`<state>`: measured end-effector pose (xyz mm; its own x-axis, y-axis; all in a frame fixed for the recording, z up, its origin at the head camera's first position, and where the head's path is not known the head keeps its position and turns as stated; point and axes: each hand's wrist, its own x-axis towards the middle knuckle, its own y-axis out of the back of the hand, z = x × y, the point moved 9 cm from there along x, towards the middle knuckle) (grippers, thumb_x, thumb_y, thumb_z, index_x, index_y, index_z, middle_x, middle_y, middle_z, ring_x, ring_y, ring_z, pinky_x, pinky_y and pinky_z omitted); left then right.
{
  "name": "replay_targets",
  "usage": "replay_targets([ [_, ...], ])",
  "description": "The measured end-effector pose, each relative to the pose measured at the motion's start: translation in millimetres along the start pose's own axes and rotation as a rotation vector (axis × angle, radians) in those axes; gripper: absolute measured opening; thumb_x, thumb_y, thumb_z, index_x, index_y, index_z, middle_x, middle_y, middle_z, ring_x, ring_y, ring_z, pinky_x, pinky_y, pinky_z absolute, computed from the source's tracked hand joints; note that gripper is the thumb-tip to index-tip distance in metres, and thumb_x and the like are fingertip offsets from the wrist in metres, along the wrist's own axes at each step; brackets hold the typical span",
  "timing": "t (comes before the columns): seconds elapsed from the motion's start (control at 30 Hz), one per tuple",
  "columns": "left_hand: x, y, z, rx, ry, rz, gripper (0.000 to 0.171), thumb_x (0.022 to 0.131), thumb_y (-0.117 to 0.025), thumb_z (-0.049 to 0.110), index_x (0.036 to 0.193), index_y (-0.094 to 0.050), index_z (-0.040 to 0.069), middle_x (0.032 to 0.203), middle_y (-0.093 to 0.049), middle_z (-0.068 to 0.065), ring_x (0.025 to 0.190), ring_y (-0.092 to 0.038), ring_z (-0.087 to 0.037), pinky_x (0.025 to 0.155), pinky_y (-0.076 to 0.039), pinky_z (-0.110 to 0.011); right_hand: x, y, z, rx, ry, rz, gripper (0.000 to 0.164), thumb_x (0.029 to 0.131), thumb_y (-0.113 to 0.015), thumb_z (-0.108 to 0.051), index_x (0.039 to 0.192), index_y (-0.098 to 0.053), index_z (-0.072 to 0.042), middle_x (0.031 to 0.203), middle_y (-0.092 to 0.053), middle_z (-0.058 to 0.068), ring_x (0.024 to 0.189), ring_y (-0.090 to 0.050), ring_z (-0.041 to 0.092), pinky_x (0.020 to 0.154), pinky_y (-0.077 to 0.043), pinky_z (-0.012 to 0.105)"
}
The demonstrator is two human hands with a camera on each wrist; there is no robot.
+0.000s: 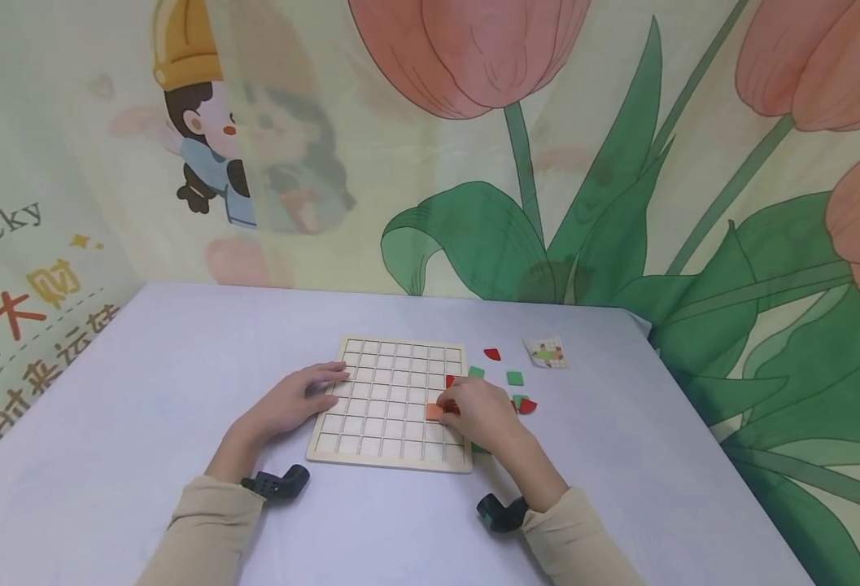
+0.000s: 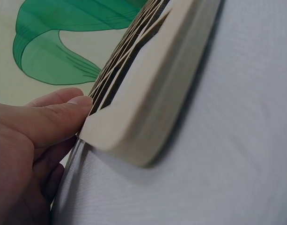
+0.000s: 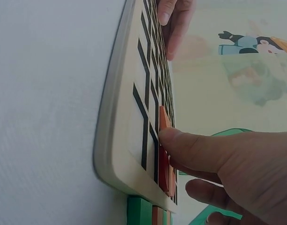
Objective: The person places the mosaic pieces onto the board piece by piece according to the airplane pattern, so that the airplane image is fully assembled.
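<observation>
A pale wooden board with a grid of square cells lies on the table. My left hand rests at its left edge, fingers fairly straight; the left wrist view shows the thumb against the frame. Over the right side, my right hand pinches an orange square tile at its right edge. Thumb and orange tile show close up in the right wrist view; the index fingertip is mostly hidden. Just below the thumb there is a red piece on the board. Another red piece sits near the right rim.
Right of the board lie loose pieces, among them a green square, a red quarter-round and another red one. A small pattern card lies farther back. White cloth covers the table, with a printed curtain behind.
</observation>
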<state>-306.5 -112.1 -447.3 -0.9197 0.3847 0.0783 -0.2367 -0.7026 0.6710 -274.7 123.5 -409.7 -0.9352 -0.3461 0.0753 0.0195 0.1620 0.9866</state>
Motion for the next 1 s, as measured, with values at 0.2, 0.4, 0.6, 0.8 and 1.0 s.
replay_targets([
  [0.2,1.2,-1.0,1.2,0.003,0.014,-0.008,0.042,0.091,-0.062,0.02,0.132,-0.056,0.011,0.149,-0.041,-0.007,0.142,-0.027,-0.036,0.116,-0.02,-0.057,-0.4,1.6,0.6,0.016,0.014,-0.012,0.023,0.078,-0.079,-0.028,0.099,-0.076,-0.021,0.094,-0.069,-0.006,0.088,-0.059,0.01,0.072,-0.053,0.023],
  [0.4,1.9,-1.7,2.6,-0.019,0.023,-0.017,0.043,0.091,-0.062,0.02,0.133,-0.055,0.011,0.15,-0.04,-0.008,0.143,-0.025,-0.037,0.116,-0.019,-0.058,-0.3,1.3,2.9,0.032,0.017,-0.02,0.022,0.078,-0.078,-0.026,0.099,-0.076,-0.02,0.092,-0.068,-0.006,0.084,-0.056,0.009,0.068,-0.05,0.021],
  [0.6,2.1,-2.5,2.1,-0.017,0.033,-0.02,0.044,0.091,-0.061,0.019,0.134,-0.054,0.011,0.151,-0.039,-0.008,0.143,-0.024,-0.037,0.116,-0.019,-0.058,0.1,-2.0,5.4,0.066,0.006,-0.035,0.024,0.079,-0.078,-0.026,0.101,-0.076,-0.019,0.099,-0.068,-0.004,0.091,-0.059,0.012,0.074,-0.053,0.025],
  [0.8,2.6,-0.4,2.1,-0.004,0.025,-0.01,0.045,0.091,-0.062,0.02,0.134,-0.054,0.01,0.15,-0.04,-0.008,0.143,-0.026,-0.037,0.116,-0.02,-0.057,1.8,-3.7,6.9,0.099,0.005,-0.044,0.025,0.079,-0.077,-0.027,0.103,-0.075,-0.019,0.097,-0.066,-0.004,0.087,-0.055,0.011,0.069,-0.05,0.022],
  [1.0,0.8,-1.1,1.0,-0.01,0.036,-0.017,0.044,0.091,-0.062,0.02,0.134,-0.054,0.01,0.15,-0.04,-0.008,0.143,-0.025,-0.037,0.116,-0.02,-0.058,1.1,-5.2,8.7,0.171,-0.001,-0.044,0.022,0.08,-0.077,-0.027,0.101,-0.076,-0.018,0.098,-0.067,-0.005,0.089,-0.058,0.011,0.072,-0.051,0.024],
])
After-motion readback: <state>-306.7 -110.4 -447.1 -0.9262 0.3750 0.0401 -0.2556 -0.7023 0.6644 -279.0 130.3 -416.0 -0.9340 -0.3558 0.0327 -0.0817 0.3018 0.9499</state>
